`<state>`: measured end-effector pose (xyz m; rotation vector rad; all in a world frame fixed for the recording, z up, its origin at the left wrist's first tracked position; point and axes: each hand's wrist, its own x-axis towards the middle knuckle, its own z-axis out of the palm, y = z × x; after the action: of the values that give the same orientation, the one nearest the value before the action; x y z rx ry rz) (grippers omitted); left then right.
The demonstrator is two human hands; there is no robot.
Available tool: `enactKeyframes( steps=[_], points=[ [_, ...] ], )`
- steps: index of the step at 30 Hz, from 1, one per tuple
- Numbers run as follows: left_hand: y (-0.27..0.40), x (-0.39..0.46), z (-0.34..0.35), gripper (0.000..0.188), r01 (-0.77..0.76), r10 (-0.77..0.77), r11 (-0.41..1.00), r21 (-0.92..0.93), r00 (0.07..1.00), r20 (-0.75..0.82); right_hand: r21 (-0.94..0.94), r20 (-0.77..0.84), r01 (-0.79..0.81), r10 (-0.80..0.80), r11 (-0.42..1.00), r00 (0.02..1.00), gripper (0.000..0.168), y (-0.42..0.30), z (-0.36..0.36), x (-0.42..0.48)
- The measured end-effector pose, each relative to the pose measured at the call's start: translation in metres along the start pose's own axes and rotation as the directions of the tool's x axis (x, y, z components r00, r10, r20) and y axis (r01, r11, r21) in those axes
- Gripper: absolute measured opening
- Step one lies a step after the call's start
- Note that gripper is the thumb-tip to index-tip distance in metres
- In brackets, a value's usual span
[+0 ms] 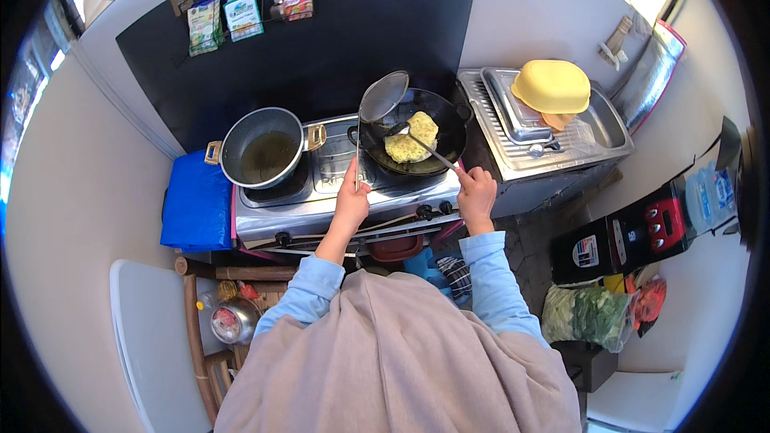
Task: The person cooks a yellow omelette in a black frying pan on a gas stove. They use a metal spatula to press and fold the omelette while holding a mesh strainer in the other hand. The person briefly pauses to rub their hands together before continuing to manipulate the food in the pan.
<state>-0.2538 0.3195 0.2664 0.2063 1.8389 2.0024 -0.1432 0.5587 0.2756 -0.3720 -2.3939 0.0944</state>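
Observation:
My left hand (351, 199) grips the long handle of a round wire-mesh skimmer (385, 96), its mesh raised over the back left rim of a black wok (452, 143). In the wok lies a yellow omelette (421, 132), roughly folded or uneven in outline. My right hand (477, 192) holds a metal-handled spatula (434, 153), whose dark head rests at the omelette's left side. Left of the wok stands a deep grey pot (233, 139) with gold-coloured handles and a shallow layer of liquid. Both vessels sit on a steel two-burner gas stove (338, 162).
Right of the stove, a steel sink (511, 163) carries a metal tray (504, 93), a yellow basin (550, 87) and a spoon. A blue covering (195, 201) hangs at the left. Food packets (243, 17) sit in a wall rack. A water dispenser (619, 240) and bagged greens (586, 313) stand right.

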Motion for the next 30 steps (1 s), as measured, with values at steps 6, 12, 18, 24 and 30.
enactKeyframes(
  steps=[6,12,18,24,30],
  points=[
    [0.009,-0.004,-0.002,0.073,0.052,-0.053,0.996,-0.078,0.999,-0.008,0.215,0.045,-0.353,0.352,0.911,0.935,0.015,0.004,-0.028,-0.015],
    [0.019,-0.017,-0.001,0.074,0.054,-0.051,0.992,-0.116,0.998,0.028,0.189,0.244,-0.695,0.653,0.694,0.717,0.024,0.01,-0.048,-0.018],
    [0.022,-0.045,0.003,0.074,0.032,-0.023,0.997,-0.07,0.992,0.122,0.056,0.343,-0.703,0.647,0.709,0.68,0.023,0.0,-0.071,-0.012],
    [0.004,-0.063,0.005,0.075,-0.01,-0.004,0.998,0.064,0.974,0.225,0.051,0.335,-0.717,0.665,0.695,0.668,0.024,-0.008,-0.073,-0.011],
    [-0.023,-0.056,0.006,0.073,-0.16,0.089,0.913,0.376,0.976,0.2,0.039,0.364,-0.722,0.663,0.691,0.654,0.023,-0.017,-0.081,-0.01]
  ],
)
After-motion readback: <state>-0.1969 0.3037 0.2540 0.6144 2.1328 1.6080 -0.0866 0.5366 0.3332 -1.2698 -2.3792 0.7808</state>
